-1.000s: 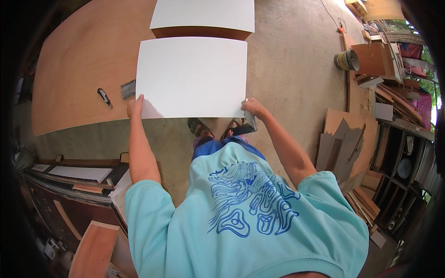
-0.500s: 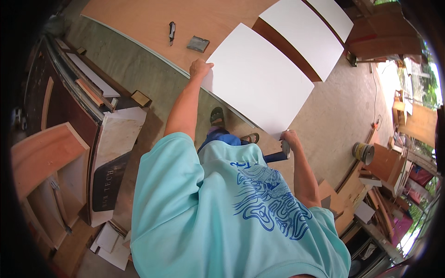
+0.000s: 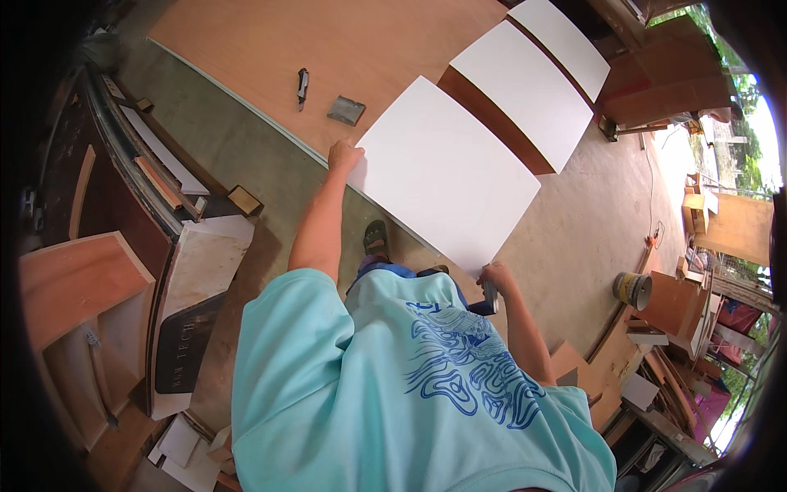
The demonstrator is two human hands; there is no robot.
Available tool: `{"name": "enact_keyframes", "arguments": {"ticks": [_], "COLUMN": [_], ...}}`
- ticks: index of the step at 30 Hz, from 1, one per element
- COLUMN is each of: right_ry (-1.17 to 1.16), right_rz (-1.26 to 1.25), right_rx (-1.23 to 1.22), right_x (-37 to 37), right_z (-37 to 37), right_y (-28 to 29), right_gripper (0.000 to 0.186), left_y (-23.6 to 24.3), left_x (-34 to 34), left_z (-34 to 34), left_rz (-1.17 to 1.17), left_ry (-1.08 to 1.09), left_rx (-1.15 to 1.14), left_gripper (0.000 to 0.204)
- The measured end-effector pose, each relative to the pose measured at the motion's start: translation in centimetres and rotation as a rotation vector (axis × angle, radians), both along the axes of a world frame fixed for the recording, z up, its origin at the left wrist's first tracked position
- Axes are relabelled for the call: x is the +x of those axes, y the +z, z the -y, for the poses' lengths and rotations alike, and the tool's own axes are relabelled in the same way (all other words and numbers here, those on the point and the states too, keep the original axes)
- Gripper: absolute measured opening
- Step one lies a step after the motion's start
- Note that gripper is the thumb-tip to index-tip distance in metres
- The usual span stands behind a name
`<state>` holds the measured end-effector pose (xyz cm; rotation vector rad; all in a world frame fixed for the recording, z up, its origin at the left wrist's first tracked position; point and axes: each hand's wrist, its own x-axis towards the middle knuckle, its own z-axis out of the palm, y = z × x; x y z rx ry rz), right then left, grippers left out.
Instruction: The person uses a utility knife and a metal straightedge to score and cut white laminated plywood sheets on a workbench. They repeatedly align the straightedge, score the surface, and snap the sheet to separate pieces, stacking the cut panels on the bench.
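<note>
A large white rectangular panel (image 3: 447, 176) is held flat in front of me, above the edge of a big brown plywood sheet (image 3: 328, 41). My left hand (image 3: 343, 155) grips the panel's near left corner. At the near right corner, my right hand (image 3: 494, 277) has its fingers closed on the edge, with a small dark object (image 3: 490, 302) just under it. My sandalled foot (image 3: 375, 238) shows on the concrete floor below the panel.
A black utility knife (image 3: 302, 84) and a grey block (image 3: 347, 110) lie on the plywood. Two more white panels (image 3: 525, 98) (image 3: 566, 41) lie beyond. Wooden cabinet parts (image 3: 82, 287) stand at the left. A can (image 3: 631, 289) and stacked boards (image 3: 680, 312) are at the right.
The view has swung round, so the panel now lies slanted to the upper right. Both hands keep their hold on its near corners. The knife and grey block have not moved.
</note>
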<state>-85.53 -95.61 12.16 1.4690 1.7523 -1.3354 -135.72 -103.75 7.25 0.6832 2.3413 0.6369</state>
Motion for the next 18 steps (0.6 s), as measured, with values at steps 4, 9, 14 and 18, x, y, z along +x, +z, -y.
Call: {"name": "enact_keyframes", "arguments": {"ticks": [4,9,14,18], "right_ry": [-0.1,-0.264,0.454,0.415], "right_rz": [0.197,0.226,0.177,0.146], "right_rx": [-0.037,0.003,0.132,0.159], "right_x": [-0.2,11.2,21.4,26.8], "right_z": [0.9,0.9,-0.7,-3.2], "right_y": [2.1,-2.0,-2.7,-1.1], "right_gripper": [0.014,0.018,0.018,0.017], "left_y": [-3.2,-0.8,-3.0,-4.0], "left_x": [4.0,10.6,13.4,16.9], "left_z": [2.5,3.2,3.0,2.5], "left_rz": [-0.361,0.516,0.392,0.343], "left_ry": [0.756,1.176,1.26,1.34], "left_rx": [0.298,0.498,0.606,0.579], "left_gripper": [0.048,0.042,0.036,0.031]}}
